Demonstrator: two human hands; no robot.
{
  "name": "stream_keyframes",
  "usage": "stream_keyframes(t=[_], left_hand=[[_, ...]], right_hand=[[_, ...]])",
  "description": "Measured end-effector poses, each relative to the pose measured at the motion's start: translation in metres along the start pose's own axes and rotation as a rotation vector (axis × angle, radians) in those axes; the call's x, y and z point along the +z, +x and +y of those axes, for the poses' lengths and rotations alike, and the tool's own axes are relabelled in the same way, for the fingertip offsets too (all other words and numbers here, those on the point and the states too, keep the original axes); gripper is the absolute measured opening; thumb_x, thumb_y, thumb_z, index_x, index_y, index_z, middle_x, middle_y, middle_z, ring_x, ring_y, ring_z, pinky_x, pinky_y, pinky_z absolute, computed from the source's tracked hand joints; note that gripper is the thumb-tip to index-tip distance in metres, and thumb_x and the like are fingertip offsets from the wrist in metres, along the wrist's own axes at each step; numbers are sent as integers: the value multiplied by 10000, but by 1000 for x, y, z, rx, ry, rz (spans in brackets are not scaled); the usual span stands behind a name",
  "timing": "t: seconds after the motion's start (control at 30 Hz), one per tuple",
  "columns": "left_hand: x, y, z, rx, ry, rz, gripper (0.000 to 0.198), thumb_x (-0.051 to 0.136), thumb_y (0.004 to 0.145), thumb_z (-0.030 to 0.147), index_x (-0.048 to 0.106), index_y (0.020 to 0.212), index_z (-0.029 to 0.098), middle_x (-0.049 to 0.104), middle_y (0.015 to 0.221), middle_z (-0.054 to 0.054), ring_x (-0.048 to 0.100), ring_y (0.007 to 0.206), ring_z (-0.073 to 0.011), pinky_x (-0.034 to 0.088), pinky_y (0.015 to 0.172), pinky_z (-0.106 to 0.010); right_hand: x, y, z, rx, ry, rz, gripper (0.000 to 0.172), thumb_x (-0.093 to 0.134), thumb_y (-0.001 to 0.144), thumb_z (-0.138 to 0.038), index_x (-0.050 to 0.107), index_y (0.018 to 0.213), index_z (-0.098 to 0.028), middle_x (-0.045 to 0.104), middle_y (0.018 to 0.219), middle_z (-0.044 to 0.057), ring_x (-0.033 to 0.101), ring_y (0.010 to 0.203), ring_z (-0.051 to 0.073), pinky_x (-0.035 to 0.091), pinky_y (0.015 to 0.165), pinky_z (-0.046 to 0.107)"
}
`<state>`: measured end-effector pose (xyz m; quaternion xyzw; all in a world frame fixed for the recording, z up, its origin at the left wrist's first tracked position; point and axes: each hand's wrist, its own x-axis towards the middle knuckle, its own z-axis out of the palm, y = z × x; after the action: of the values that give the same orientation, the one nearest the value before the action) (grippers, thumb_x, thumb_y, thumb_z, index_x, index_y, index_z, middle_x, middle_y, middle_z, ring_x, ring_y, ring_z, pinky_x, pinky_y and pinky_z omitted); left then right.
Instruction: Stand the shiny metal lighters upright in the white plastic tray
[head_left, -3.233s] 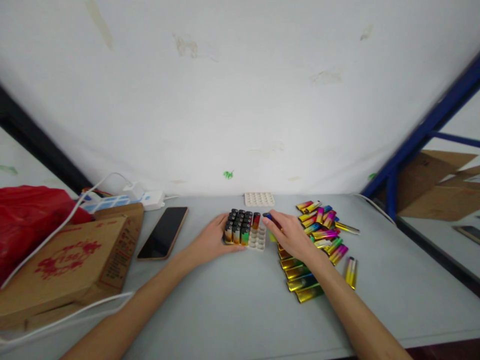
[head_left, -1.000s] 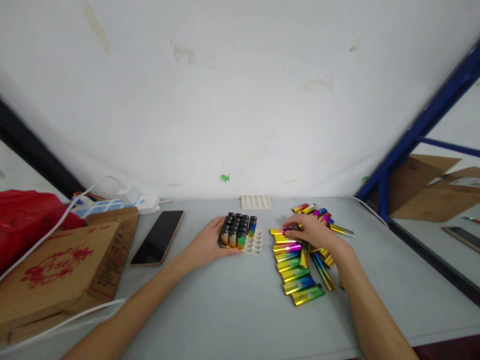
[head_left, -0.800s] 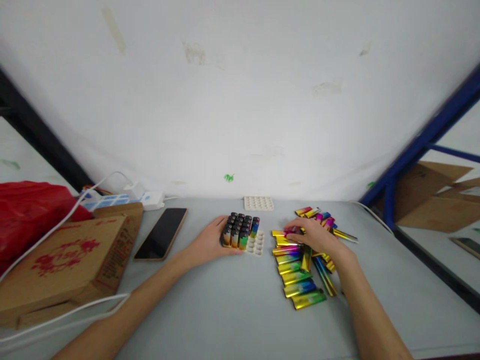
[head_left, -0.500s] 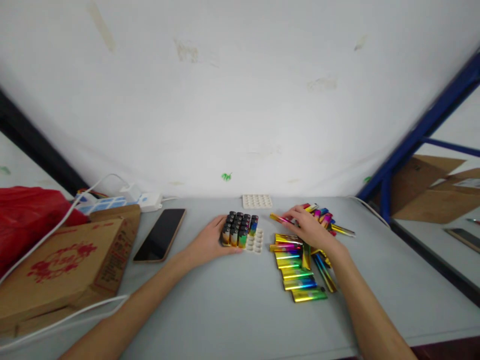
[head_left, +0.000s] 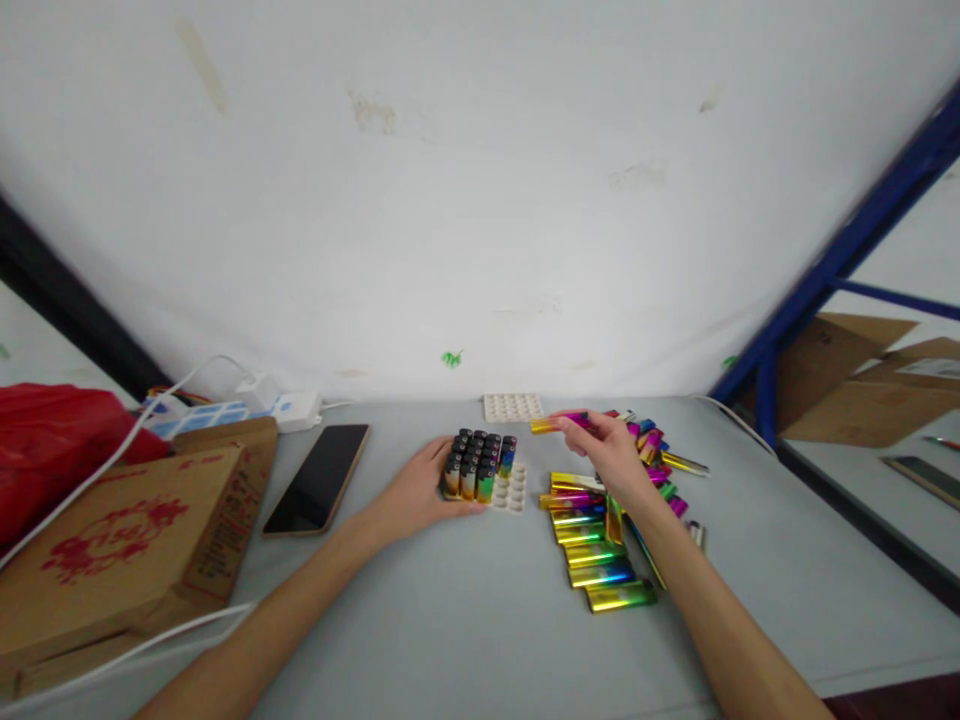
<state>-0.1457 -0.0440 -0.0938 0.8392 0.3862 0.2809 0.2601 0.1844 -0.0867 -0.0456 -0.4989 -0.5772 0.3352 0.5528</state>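
Several shiny lighters (head_left: 469, 467) with black tops stand upright in rows in a white tray (head_left: 511, 493), whose right-hand holes are bare. Curled round the tray's left side is my left hand (head_left: 420, 487), thumb at the front and fingers behind. To the right, my right hand (head_left: 600, 445) pinches a gold-and-pink lighter (head_left: 550, 424), held nearly level above the table. Under and beside that wrist lies a pile of loose metallic lighters (head_left: 596, 552), some in a rough column, others heaped behind and partly hidden by my forearm.
A second white holed tray (head_left: 513, 407) lies by the wall. On the left are a phone (head_left: 318, 479), a cardboard box (head_left: 135, 540), a red bag (head_left: 64, 450), a power strip (head_left: 296, 410) and white cables. A blue metal frame (head_left: 766, 390) edges the table's right.
My right hand has lifted the gold-and-pink lighter off the pile and brought it slightly left. My left hand stays at the tray.
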Motion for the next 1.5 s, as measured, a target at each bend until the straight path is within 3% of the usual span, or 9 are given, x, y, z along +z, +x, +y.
stream_keyframes(t=[0.23, 0.43, 0.53, 0.63, 0.77, 0.97, 1.07, 1.2, 1.5], left_hand=[[-4, 0, 6, -22, 1, -30, 904, 1020, 785, 610, 675, 1547, 267, 693, 1620, -127, 654, 1514, -407, 440, 1397, -539], [-3, 0, 6, -18, -16, -8, 888, 1038, 760, 566, 699, 1528, 276, 718, 1590, -123, 671, 1490, -407, 466, 1377, -546], [-3, -1, 5, -16, -18, -9, 896, 1027, 778, 577, 685, 1547, 268, 712, 1599, -129, 666, 1497, -405, 461, 1379, -554], [-3, -1, 5, -8, -21, -8, 890, 1033, 778, 567, 690, 1546, 277, 711, 1605, -129, 660, 1506, -409, 458, 1380, -561], [-2, 0, 5, -6, -14, 3, 912, 1045, 755, 567, 699, 1547, 277, 716, 1600, -126, 673, 1494, -419, 476, 1371, -566], [-3, 0, 5, 9, 8, -4, 875, 1028, 789, 550, 692, 1544, 263, 715, 1600, -130, 672, 1494, -421, 480, 1367, -575], [-3, -1, 4, 15, 9, -6, 859, 1022, 801, 553, 689, 1539, 265, 717, 1591, -127, 677, 1486, -411, 481, 1368, -559], [-2, -1, 4, 27, 6, 8, 853, 1025, 790, 556, 697, 1532, 294, 728, 1571, -110, 694, 1461, -398, 493, 1359, -561], [-3, -1, 8, 19, 0, 5, 830, 1018, 793, 550, 701, 1514, 287, 734, 1556, -99, 703, 1445, -382, 501, 1354, -532]], right_hand=[[18, -2, 7, 177, 290, -15, 745, 812, 796, -964, 668, 713, -238, 658, 697, 14, 611, 686, 186, 546, 703, 333], [28, -14, -5, 245, 429, -222, 643, 823, 891, -867, 738, 923, -231, 766, 840, 44, 732, 788, 216, 618, 826, 378], [31, -16, -10, 247, 449, -246, 625, 851, 886, -834, 728, 973, -228, 662, 761, -20, 636, 662, 164, 573, 707, 330], [34, -15, -11, 275, 467, -247, 664, 841, 863, -864, 704, 1016, -233, 438, 677, -101, 378, 524, 98, 371, 511, 246], [38, -15, -6, 307, 290, -218, 716, 754, 859, -944, 653, 994, -248, 301, 640, -134, 176, 489, 86, 162, 451, 237], [49, -22, -6, 109, -143, -99, 730, 571, 952, -938, 488, 675, -267, 419, 593, -45, 388, 571, 142, 299, 524, 288], [52, -25, -12, 26, -318, -61, 740, 523, 967, -902, 408, 594, -273, 379, 583, -34, 382, 591, 143, 282, 560, 304], [53, -27, -18, -10, -403, -81, 668, 518, 952, -787, 297, 564, -290, 290, 567, -42, 306, 569, 126, 224, 551, 311], [54, -28, -18, -54, -397, -117, 410, 473, 901, -529, 340, 595, -291, 341, 560, -46, 355, 580, 136, 251, 572, 304]])
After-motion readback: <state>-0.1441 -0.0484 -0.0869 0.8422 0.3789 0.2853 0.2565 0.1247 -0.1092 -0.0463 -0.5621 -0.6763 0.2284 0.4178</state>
